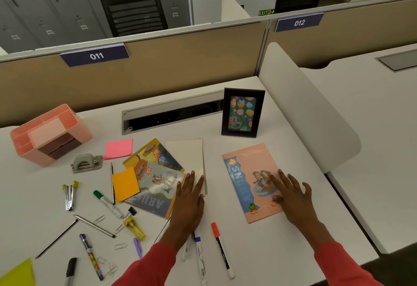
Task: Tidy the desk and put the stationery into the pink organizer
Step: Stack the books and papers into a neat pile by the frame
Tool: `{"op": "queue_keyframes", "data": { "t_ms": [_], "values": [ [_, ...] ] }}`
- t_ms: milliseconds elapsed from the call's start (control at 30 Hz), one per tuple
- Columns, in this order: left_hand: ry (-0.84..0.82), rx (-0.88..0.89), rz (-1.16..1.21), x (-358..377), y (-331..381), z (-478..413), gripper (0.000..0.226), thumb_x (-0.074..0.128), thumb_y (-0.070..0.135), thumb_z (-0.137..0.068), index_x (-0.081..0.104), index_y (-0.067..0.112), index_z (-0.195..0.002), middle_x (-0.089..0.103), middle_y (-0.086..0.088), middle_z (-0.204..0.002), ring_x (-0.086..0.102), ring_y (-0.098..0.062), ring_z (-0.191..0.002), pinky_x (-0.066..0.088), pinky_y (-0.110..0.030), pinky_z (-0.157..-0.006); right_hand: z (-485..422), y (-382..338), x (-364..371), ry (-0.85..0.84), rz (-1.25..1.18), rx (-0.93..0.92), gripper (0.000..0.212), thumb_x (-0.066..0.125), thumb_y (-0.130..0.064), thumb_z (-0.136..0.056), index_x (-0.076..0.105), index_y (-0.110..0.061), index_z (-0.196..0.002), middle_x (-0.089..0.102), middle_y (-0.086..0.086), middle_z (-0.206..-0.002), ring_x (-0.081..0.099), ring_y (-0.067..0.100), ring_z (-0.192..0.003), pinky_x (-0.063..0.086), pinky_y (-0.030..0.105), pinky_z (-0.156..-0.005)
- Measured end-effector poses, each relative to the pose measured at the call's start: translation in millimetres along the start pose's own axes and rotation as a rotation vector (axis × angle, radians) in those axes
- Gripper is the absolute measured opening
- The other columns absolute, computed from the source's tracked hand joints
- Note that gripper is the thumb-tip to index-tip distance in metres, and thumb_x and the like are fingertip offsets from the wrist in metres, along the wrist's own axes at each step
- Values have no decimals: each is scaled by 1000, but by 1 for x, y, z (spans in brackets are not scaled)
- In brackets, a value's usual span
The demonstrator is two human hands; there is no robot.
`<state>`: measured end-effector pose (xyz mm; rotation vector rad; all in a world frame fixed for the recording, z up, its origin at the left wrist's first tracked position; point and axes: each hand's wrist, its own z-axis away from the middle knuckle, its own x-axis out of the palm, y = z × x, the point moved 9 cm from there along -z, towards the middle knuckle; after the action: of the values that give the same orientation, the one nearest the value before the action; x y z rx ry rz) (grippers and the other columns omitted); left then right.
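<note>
the left hand [191, 197] lies flat, fingers straight, on the spiral notepad [185, 157]. at three o'clock from it, the right hand [291, 195] presses spread fingers on the pink notebook [246, 172]. the pink organizer [82, 128] stands at the desk's [270, 240] ten o'clock, and a green marker [107, 204] lies at seven o'clock.

Tan partition [180, 64] (numbered 011, 012), grey lockers [56, 3] behind.
</note>
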<state>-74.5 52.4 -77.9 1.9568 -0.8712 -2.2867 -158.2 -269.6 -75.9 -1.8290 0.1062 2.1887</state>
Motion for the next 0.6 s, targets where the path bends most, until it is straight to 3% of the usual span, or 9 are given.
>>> {"op": "queue_keyframes", "data": {
  "t_ms": [133,267,433,600],
  "values": [
    [88,-25,62,-20,-10,2,57,30,31,-101,21,26,-157,5,3,-166,-3,-10,-153,3,-40,-125,-21,-57,-19,104,-192,-42,59,52,-32,-99,29,-31,-155,29,0,-162,34,23,-146,21,44,-117],
    [119,-93,111,-37,-33,-1,58,44,27,-102,25,25,-156,14,-1,-166,6,-14,-153,13,-45,-125,-54,-146,-27,113,-555,-123,65,61,-34,-97,33,-19,-154,37,1,-157,35,22,-144,28,40,-120],
    [9,-131,58,-36,-57,-10,58,40,45,-102,25,29,-156,12,-1,-166,6,-17,-154,12,-46,-125,-111,-230,-28,2,-567,-191,74,65,-30,-95,27,-12,-156,30,8,-161,26,24,-149,22,35,-121],
    [-66,-107,6,-31,-66,-13,63,38,50,-101,20,28,-157,8,-5,-167,0,-20,-154,-1,-40,-124,-164,-269,-20,-146,-371,-218,89,70,-35,-91,15,-13,-158,18,9,-165,19,25,-151,24,40,-121]
  ]
}}
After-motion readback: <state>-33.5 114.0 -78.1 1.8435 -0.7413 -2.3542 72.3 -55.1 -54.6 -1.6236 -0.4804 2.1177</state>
